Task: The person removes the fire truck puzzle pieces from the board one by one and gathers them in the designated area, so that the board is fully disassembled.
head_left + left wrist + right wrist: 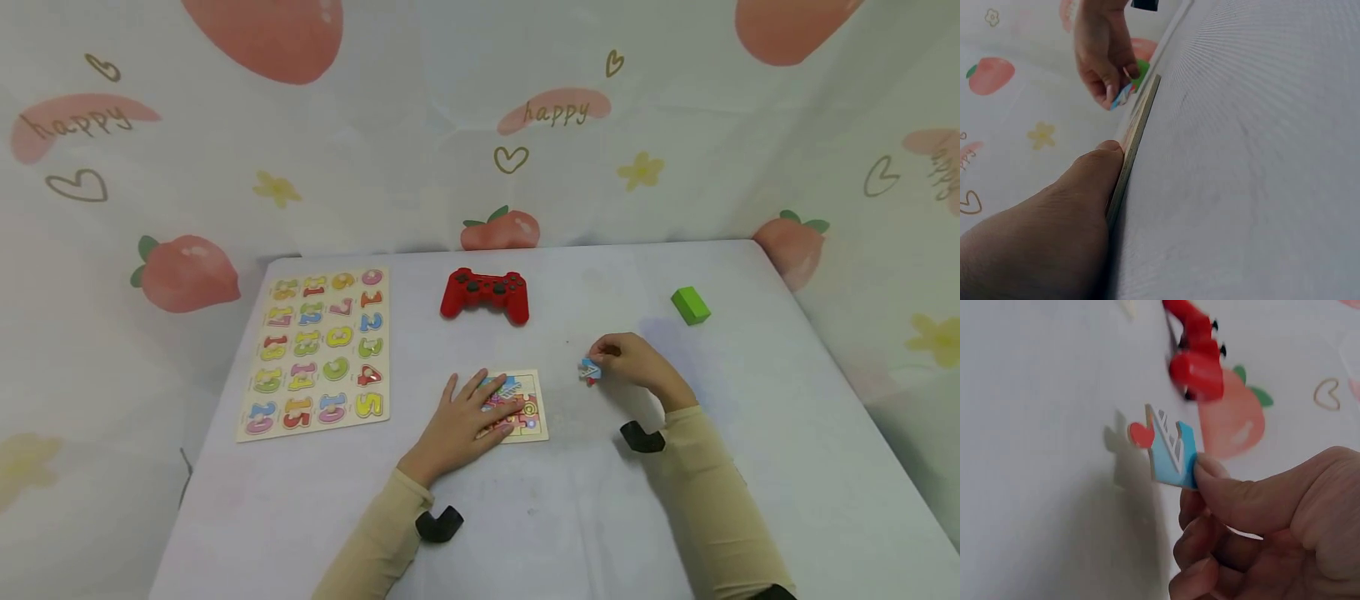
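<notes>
- Blue-and-white flat jigsaw piece with a red knob (1171, 450): pinched between the thumb and curled fingers of the right hand (636, 367), to the right of the square wooden jigsaw board (543, 429).
- Left hand (459, 427): fingers spread and nearly straight, resting across the jigsaw board's left side.
- Red game controller (485, 292): behind the jigsaw board.
- Bright green rectangular block (691, 306): behind the jigsaw board, well to its right.
- Cream board of colourful numbers (321, 357): left of the jigsaw board.
</notes>
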{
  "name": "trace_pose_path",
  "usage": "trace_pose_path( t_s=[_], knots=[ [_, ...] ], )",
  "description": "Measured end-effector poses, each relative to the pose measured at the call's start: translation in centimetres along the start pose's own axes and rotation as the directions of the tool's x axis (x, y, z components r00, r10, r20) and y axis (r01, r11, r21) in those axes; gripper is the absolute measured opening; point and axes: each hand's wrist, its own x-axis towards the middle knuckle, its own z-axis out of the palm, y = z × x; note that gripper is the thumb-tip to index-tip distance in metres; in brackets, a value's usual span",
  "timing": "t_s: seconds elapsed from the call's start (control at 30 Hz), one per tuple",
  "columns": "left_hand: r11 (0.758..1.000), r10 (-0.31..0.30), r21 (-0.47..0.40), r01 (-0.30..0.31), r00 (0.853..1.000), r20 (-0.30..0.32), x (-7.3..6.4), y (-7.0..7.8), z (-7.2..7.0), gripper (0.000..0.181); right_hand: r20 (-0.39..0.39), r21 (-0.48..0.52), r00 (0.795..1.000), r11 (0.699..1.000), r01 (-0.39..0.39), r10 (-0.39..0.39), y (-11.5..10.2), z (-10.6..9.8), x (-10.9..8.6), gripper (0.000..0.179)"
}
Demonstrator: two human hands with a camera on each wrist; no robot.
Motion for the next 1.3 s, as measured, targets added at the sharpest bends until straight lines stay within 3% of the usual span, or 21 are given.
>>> trace_pose_path(
  t_s=[0.3,0.63,1.1,1.3],
  knots=[
    [1.0,-0.007,-0.015,0.007,1.0,0.014,0.0,0.0,0.0,0.047,-0.027,-0.078,0.999,0.996,-0.034,0.032,2.2,-1.8,-0.2,0.013],
    [0.998,-0.038,-0.049,0.04,0.999,0.025,-0.1,0.0,-0.1,0.063,-0.03,-0.083,0.996,0.993,-0.083,0.081,2.9,-1.5,0.0,0.011],
    [0.996,-0.055,-0.068,0.059,0.997,0.051,0.3,0.0,-0.5,0.061,-0.084,-0.084,0.994,0.994,-0.07,0.063,3.3,-1.1,-0.1,0.011],
    [0.997,-0.059,-0.045,0.061,0.997,0.043,0.2,-0.1,-0.1,0.062,-0.143,-0.143,0.989,0.99,0.013,-0.034,1.6,0.0,-0.8,0.006]
  ],
)
